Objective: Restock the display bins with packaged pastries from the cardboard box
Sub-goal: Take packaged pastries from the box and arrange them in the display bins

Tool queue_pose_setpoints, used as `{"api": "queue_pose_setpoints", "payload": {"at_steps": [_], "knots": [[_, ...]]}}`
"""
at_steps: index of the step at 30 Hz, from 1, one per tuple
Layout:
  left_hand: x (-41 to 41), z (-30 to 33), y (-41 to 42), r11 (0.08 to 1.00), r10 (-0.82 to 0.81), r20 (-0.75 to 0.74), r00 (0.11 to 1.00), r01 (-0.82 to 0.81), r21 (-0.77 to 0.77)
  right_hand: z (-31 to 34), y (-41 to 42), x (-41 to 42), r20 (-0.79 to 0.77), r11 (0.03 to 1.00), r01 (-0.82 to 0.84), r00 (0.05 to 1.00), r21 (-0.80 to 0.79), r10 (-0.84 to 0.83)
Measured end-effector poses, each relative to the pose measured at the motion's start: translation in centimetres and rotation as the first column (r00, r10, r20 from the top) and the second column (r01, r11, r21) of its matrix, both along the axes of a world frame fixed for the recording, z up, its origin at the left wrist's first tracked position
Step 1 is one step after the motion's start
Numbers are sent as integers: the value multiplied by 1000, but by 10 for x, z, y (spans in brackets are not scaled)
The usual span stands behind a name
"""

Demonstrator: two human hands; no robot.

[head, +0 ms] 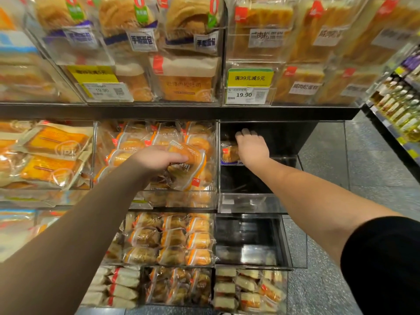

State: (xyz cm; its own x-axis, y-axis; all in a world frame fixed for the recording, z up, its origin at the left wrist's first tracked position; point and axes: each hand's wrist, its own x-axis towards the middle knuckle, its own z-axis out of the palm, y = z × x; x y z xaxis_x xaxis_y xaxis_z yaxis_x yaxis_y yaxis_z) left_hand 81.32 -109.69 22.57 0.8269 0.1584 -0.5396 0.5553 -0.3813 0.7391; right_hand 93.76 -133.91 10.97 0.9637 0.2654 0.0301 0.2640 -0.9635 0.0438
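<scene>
Restocking under way. At centre frame the left hand (159,159) grasps a packaged pastry (188,155) over the well-filled middle bin (156,198). Right of centre, the right hand (252,146), fingers extended, rests on a lone packet (229,153) in the nearly bare right bin (250,202), which, like the dark bin below (252,239), probably awaits filling. Cardboard box not visible. Setting: shop shelving, grey speckled floor (329,160).

My left hand (156,159) rests on the packed clear plastic middle bin (159,196) — my right hand (251,147) reaches into the neighbouring clear bin (247,202) on its right, touching one wrapped pastry (228,153).
</scene>
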Motion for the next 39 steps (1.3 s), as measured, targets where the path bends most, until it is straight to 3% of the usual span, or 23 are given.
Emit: {"api": "queue_pose_setpoints", "payload": {"at_steps": [5,12,19,25,28,31,34,35,38,39], "knots": [[-3,-1,-1,1000,-9,40,999,8,11,3,6,-4,-215,981,161,967,108,-135],[-4,3,1,997,-42,37,998,40,66,5,-5,-12,-346,951,172,935,258,-75],[-6,2,-3,997,16,24,1000,-14,-73,24,-23,-32,-414,940,159,910,303,-20],[-3,3,0,984,44,-17,999,-46,-174,43,-29,-46,-404,909,230,912,348,-76],[-6,7,1,940,64,-45,997,-76,-332,55,-32,-55,-387,863,309,910,400,-147],[-16,16,-4,795,137,-83,987,-160,-586,74,-24,-73,-307,765,359,926,534,-221],[-26,17,-11,606,223,-86,971,-208,-768,95,-3,-99,-304,607,346,936,716,-176],[-29,17,-14,546,261,-83,962,-218,-809,101,8,-108,-323,515,346,936,784,-137],[-34,17,-22,402,346,-75,935,-219,-889,118,40,-134,-446,101,438,892,893,76],[-35,17,-24,390,354,-58,933,-203,-898,121,49,-141,-440,26,443,879,896,182]]}}
